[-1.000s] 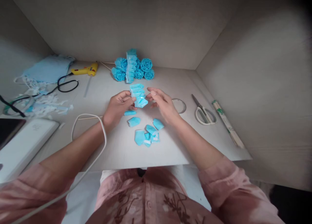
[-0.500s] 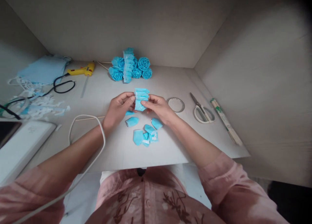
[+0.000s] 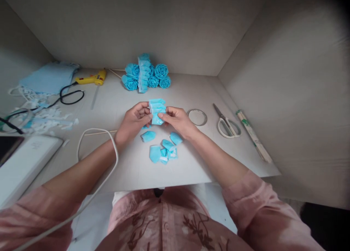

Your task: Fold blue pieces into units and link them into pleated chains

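I am holding a small strip of bright-blue, pleated, petal-like fabric pieces point(image 3: 157, 106) between my two hands, in front of me and above the pale, flat tabletop point(image 3: 197, 167). My left hand point(image 3: 133, 120) is gripping the strip's left edge, the thumb pressing near its lower part and the fingers curling behind. My right hand point(image 3: 177, 120) is pinching the lower right part, its thumb lying over the lowest fold. Some of my fingertips are hiding behind the fabric, so I cannot tell exactly where they are touching

Nearer to me, several loose, bright-blue, pointed fabric petals point(image 3: 155, 154) are lying on the tabletop, some of them overlapping. Beyond my hands, a cluster of blue, rose-shaped fabric flowers point(image 3: 161, 71) is resting close to the back wall, and a longer, upright, ruffled blue strip point(image 3: 143, 76) is standing in front of some of them. A yellow glue gun with a black cord point(image 3: 93, 78) is lying to their left, near a pile of flat, light-blue fabric sheets point(image 3: 49, 77). To the right of my right hand, a thin, greyish ring point(image 3: 206, 118), white-handled scissors point(image 3: 231, 130) and a narrow bundle of pale sticks point(image 3: 254, 136) are lying apart from one another
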Tool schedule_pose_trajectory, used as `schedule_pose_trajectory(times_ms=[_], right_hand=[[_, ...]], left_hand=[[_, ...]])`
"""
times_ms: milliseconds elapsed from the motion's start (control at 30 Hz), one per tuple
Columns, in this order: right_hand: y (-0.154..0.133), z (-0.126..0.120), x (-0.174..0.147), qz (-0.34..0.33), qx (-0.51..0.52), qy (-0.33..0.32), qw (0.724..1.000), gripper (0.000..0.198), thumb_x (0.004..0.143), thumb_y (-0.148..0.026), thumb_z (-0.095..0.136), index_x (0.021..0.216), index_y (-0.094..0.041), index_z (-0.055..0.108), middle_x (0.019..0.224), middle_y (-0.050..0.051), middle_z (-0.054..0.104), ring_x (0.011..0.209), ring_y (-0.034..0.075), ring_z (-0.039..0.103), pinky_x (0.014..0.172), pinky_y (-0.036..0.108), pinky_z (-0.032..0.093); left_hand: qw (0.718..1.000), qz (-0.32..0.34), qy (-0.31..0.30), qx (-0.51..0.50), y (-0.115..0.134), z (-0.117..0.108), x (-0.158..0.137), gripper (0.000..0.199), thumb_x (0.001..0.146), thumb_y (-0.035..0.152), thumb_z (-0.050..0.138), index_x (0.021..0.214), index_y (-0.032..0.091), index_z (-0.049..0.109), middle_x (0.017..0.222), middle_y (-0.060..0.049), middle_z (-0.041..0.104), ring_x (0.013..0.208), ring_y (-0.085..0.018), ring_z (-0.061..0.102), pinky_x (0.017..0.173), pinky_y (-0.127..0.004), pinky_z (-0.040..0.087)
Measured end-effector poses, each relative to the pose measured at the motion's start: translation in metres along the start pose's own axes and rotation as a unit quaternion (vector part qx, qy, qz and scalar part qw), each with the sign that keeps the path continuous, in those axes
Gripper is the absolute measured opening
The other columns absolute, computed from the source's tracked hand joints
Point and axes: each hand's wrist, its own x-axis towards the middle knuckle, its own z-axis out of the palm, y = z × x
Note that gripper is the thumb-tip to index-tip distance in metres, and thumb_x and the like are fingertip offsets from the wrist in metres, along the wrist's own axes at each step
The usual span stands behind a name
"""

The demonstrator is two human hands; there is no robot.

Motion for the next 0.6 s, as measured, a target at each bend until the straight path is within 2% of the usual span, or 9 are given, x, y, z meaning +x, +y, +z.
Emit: schedule_pose_trajectory(times_ms=[167,367,600], right_hand=[[-0.0078,-0.0014,-0.0016,0.025,0.051,-0.011,0.998,0.041,0.078,-0.059,0.064,0.081,-0.018,0.065,0.079,0.003,0.062,0.073,0.014,0.057,0.060,0.024,0.049],[-0.0079,-0.0002,-0.0014,0.048,0.062,-0.028,0.997,0.034,0.071,-0.048,0.075,0.085,-0.018,0.068,0.080,0.002,0.063,0.073,0.012,0.057,0.061,0.023,0.048],[-0.0021,-0.0010,0.0001,0.034,0.055,-0.041,0.997,0.035,0.066,-0.045,0.078,0.080,-0.016,0.064,0.078,0.000,0.061,0.067,0.010,0.053,0.058,0.025,0.046]], left_hand=[[0.999,0.008,0.030,-0.012,-0.0005,-0.0009,0.0014,0.033,0.069,0.026,0.071,0.099,0.018,0.061,0.073,0.003,0.059,0.057,-0.009,0.054,0.051,-0.020,0.045],[0.999,0.019,0.040,-0.016,-0.0030,-0.0014,0.0026,0.033,0.069,0.025,0.072,0.099,0.018,0.060,0.072,0.004,0.057,0.058,-0.009,0.055,0.050,-0.020,0.045],[1.000,0.019,0.009,0.003,-0.0028,0.0007,0.0007,0.033,0.070,0.028,0.073,0.099,0.017,0.061,0.070,0.003,0.059,0.058,-0.009,0.055,0.052,-0.020,0.045]])
